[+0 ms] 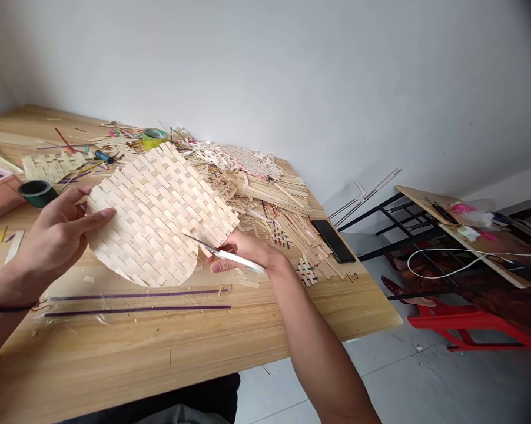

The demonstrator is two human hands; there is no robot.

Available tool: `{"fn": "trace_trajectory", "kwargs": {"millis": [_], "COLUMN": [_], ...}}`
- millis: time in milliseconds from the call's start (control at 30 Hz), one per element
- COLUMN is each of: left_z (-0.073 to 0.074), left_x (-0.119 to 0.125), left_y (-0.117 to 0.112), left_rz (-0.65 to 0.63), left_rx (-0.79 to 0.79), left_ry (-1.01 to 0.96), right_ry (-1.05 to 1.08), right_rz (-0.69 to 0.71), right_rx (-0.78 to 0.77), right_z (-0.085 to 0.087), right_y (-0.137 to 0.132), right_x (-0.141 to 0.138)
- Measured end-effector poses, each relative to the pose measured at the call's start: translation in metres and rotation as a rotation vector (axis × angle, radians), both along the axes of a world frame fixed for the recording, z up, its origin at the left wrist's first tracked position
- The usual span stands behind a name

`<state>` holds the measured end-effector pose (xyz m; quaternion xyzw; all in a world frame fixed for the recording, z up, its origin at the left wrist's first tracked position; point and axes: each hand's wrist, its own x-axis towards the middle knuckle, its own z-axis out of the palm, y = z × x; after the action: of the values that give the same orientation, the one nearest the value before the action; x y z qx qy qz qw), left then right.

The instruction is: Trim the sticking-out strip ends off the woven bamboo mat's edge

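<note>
A pale woven bamboo mat (159, 218) with a rounded lower edge is held tilted above the wooden table (168, 359). My left hand (60, 232) grips its left edge, thumb on top. My right hand (248, 250) holds white-handled scissors (223, 253), whose blades point left and lie against the mat's lower right edge.
Two long purple strips (133, 301) lie in front of the mat. Loose bamboo strips and offcuts (265, 200) pile up behind, with a green tape roll (154, 137), a dark tape roll (36, 191), a phone (334, 240) near the right edge. A red stool (464, 324) and second table (468, 235) stand right.
</note>
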<state>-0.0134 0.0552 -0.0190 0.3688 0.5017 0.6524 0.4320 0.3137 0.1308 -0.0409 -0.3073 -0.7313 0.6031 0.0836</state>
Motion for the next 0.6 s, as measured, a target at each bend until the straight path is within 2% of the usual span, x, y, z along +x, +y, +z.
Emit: {"fn": "trace_trajectory", "kwargs": {"millis": [333,600], "left_z": [-0.0006,0.0040], "left_x": [-0.0022,0.0022], "left_y": [0.0007,-0.0007], "left_rz": [-0.019,-0.003], "left_rx": [0.014,0.028], "left_ry": [-0.011,-0.027], "right_ry": [0.048,0.014], "right_rz": [-0.010,-0.027], "right_rx": [-0.023,-0.042], "right_z": [0.0006,0.0093], "right_y": [-0.0035,-0.0064], "right_x": [-0.0034,-0.0064]}}
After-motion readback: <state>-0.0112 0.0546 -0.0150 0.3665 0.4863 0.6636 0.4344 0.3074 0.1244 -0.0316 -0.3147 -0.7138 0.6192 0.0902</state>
